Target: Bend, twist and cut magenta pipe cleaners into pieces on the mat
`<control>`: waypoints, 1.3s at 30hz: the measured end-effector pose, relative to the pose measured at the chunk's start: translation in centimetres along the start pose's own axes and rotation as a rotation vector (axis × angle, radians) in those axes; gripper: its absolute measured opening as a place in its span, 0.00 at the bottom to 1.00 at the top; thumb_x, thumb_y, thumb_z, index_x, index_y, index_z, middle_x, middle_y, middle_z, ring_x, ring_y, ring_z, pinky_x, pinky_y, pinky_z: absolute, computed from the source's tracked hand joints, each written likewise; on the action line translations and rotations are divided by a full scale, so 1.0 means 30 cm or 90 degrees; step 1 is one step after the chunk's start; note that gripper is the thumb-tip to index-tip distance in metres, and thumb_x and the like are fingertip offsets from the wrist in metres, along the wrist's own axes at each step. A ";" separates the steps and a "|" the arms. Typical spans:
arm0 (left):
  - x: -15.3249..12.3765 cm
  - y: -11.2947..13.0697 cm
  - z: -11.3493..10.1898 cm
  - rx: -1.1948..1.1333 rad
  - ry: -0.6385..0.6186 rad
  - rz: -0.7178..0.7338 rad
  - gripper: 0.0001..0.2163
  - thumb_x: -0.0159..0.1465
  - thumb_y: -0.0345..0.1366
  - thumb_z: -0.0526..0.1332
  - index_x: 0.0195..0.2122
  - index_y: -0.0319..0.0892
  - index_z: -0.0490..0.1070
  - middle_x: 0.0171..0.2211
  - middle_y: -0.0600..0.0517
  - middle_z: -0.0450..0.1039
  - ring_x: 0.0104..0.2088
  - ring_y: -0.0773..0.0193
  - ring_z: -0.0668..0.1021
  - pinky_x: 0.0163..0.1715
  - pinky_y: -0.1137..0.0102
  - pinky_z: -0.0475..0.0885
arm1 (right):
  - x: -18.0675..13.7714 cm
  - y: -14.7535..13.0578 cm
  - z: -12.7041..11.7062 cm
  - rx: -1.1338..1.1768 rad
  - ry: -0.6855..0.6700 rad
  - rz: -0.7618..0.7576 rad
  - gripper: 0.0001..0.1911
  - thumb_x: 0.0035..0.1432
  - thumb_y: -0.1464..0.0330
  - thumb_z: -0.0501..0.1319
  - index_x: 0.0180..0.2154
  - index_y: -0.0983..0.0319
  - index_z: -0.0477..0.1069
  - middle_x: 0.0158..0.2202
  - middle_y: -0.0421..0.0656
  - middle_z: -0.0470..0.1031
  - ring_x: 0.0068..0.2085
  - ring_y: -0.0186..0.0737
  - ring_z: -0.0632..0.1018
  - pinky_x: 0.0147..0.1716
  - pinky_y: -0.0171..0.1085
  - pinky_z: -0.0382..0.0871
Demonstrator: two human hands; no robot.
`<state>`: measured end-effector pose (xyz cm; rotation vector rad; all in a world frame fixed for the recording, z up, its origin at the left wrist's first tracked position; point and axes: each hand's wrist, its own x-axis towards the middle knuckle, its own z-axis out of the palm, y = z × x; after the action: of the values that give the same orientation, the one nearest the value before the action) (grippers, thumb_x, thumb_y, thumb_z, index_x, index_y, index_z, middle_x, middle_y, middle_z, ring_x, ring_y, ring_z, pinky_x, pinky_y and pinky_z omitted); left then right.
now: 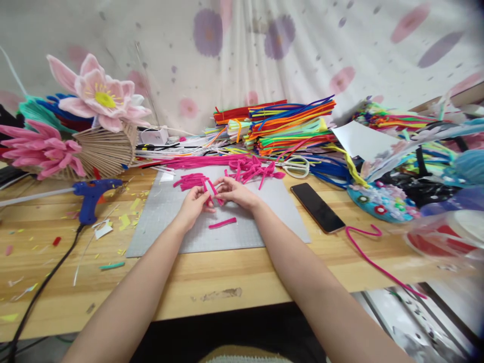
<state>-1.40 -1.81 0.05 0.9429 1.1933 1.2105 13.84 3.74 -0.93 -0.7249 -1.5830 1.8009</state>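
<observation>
Over a grey cutting mat point(242, 234), my left hand point(194, 201) and my right hand point(236, 191) meet, both pinched on a short pink pipe cleaner piece point(212, 189) held between them. A small heap of cut pink pieces point(191, 180) lies just beyond my left hand. One loose pink piece point(222, 223) rests on the mat below my hands. A bundle of bent pink pipe cleaners point(255, 169) lies past my right hand.
White-handled scissors point(297, 166) and a stack of coloured pipe cleaners point(287, 126) sit at the back. A black phone point(316, 207) lies right of the mat, a blue glue gun point(91, 196) on the left. Pink pipe-cleaner flowers point(94, 96) stand far left.
</observation>
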 end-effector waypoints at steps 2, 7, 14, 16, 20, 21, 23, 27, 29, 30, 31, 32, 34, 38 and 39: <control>0.004 -0.003 0.001 0.006 0.010 0.011 0.14 0.49 0.41 0.65 0.29 0.40 0.63 0.19 0.58 0.64 0.20 0.71 0.70 0.19 0.71 0.73 | 0.010 0.008 0.012 -0.012 -0.019 -0.004 0.20 0.40 0.69 0.67 0.36 0.61 0.61 0.25 0.34 0.68 0.25 0.28 0.70 0.24 0.29 0.64; 0.005 -0.004 0.003 0.051 0.000 0.023 0.15 0.47 0.42 0.66 0.30 0.38 0.66 0.19 0.57 0.65 0.18 0.72 0.67 0.17 0.72 0.72 | 0.022 0.017 0.020 -0.022 -0.040 -0.004 0.20 0.40 0.69 0.67 0.34 0.61 0.60 0.23 0.32 0.67 0.23 0.27 0.69 0.22 0.27 0.62; 0.002 0.005 -0.010 0.035 -0.011 -0.003 0.12 0.48 0.39 0.66 0.28 0.38 0.67 0.16 0.58 0.63 0.17 0.73 0.66 0.16 0.74 0.71 | 0.001 -0.004 0.016 0.032 -0.083 -0.008 0.20 0.46 0.69 0.62 0.43 0.58 0.62 0.28 0.35 0.69 0.26 0.28 0.71 0.24 0.29 0.67; 0.005 0.009 -0.021 0.006 -0.022 -0.023 0.11 0.48 0.38 0.66 0.29 0.38 0.67 0.16 0.58 0.63 0.17 0.74 0.65 0.16 0.75 0.70 | 0.002 -0.004 0.020 0.027 -0.102 -0.029 0.18 0.45 0.70 0.63 0.41 0.60 0.65 0.29 0.37 0.70 0.28 0.29 0.71 0.25 0.29 0.67; 0.007 0.015 -0.032 -0.034 -0.064 -0.056 0.10 0.49 0.36 0.65 0.28 0.36 0.68 0.19 0.56 0.66 0.18 0.74 0.67 0.17 0.75 0.71 | 0.017 0.005 0.033 -0.015 -0.067 -0.070 0.15 0.45 0.67 0.64 0.37 0.62 0.68 0.26 0.37 0.69 0.27 0.30 0.70 0.24 0.29 0.64; 0.007 0.015 -0.032 -0.039 -0.074 -0.060 0.09 0.50 0.36 0.65 0.28 0.36 0.69 0.20 0.55 0.66 0.18 0.74 0.67 0.18 0.75 0.71 | 0.020 0.006 0.036 -0.029 -0.042 -0.073 0.13 0.46 0.65 0.63 0.36 0.62 0.69 0.26 0.37 0.69 0.27 0.30 0.69 0.24 0.29 0.63; 0.003 0.015 -0.029 -0.045 -0.093 -0.068 0.09 0.51 0.35 0.65 0.29 0.36 0.69 0.21 0.55 0.67 0.19 0.74 0.68 0.19 0.73 0.73 | 0.026 0.006 0.042 -0.064 0.032 -0.093 0.11 0.46 0.63 0.63 0.31 0.63 0.70 0.26 0.37 0.68 0.27 0.29 0.68 0.24 0.29 0.61; -0.005 0.010 -0.015 -0.032 -0.131 -0.081 0.07 0.51 0.32 0.63 0.30 0.36 0.68 0.25 0.52 0.70 0.25 0.68 0.75 0.24 0.70 0.75 | 0.033 -0.003 0.040 -0.074 0.193 -0.164 0.11 0.46 0.62 0.63 0.24 0.64 0.67 0.24 0.36 0.66 0.26 0.27 0.66 0.27 0.30 0.60; -0.007 0.008 -0.009 -0.012 -0.126 -0.065 0.06 0.51 0.31 0.62 0.30 0.37 0.67 0.26 0.51 0.71 0.27 0.66 0.76 0.25 0.69 0.75 | 0.038 -0.003 0.032 -0.053 0.234 -0.159 0.12 0.47 0.61 0.61 0.25 0.63 0.65 0.23 0.35 0.66 0.24 0.27 0.64 0.26 0.30 0.59; -0.007 0.008 -0.008 0.000 -0.116 -0.050 0.06 0.52 0.30 0.61 0.30 0.37 0.67 0.26 0.51 0.71 0.27 0.67 0.76 0.24 0.69 0.75 | 0.040 -0.001 0.028 -0.054 0.245 -0.152 0.12 0.47 0.60 0.61 0.26 0.63 0.65 0.22 0.35 0.66 0.24 0.27 0.64 0.25 0.30 0.58; -0.006 0.008 -0.008 0.010 -0.101 -0.033 0.06 0.52 0.30 0.61 0.30 0.37 0.66 0.26 0.52 0.71 0.26 0.67 0.75 0.23 0.70 0.75 | 0.042 0.003 0.023 -0.066 0.249 -0.149 0.12 0.47 0.60 0.61 0.26 0.63 0.65 0.22 0.35 0.67 0.24 0.27 0.65 0.26 0.30 0.58; -0.004 0.009 -0.010 0.019 -0.084 -0.017 0.06 0.52 0.31 0.60 0.30 0.38 0.66 0.26 0.52 0.71 0.24 0.68 0.74 0.21 0.70 0.74 | 0.044 0.007 0.019 -0.085 0.245 -0.146 0.12 0.47 0.60 0.61 0.26 0.63 0.66 0.22 0.36 0.67 0.24 0.28 0.66 0.26 0.31 0.59; 0.001 0.011 -0.016 0.024 -0.054 0.009 0.06 0.52 0.32 0.60 0.30 0.38 0.65 0.25 0.53 0.70 0.22 0.70 0.72 0.19 0.71 0.74 | 0.046 0.015 0.013 -0.126 0.217 -0.140 0.12 0.46 0.61 0.62 0.26 0.63 0.66 0.22 0.36 0.67 0.25 0.29 0.67 0.28 0.31 0.59; 0.013 0.010 -0.033 0.005 -0.023 0.024 0.09 0.50 0.35 0.62 0.30 0.39 0.64 0.24 0.55 0.69 0.19 0.72 0.69 0.18 0.72 0.73 | 0.039 0.020 0.018 -0.132 0.138 -0.112 0.13 0.45 0.61 0.63 0.26 0.64 0.67 0.22 0.36 0.68 0.25 0.29 0.67 0.27 0.31 0.59; 0.016 0.009 -0.037 -0.001 -0.019 0.024 0.10 0.49 0.35 0.62 0.30 0.39 0.64 0.24 0.55 0.69 0.19 0.73 0.69 0.18 0.72 0.73 | 0.035 0.018 0.020 -0.124 0.126 -0.106 0.13 0.44 0.60 0.63 0.26 0.64 0.67 0.22 0.36 0.68 0.25 0.28 0.67 0.27 0.31 0.59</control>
<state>-2.54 -1.39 0.05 0.9824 1.1554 1.2234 12.63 4.09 -1.38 -0.8085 -1.6465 1.4245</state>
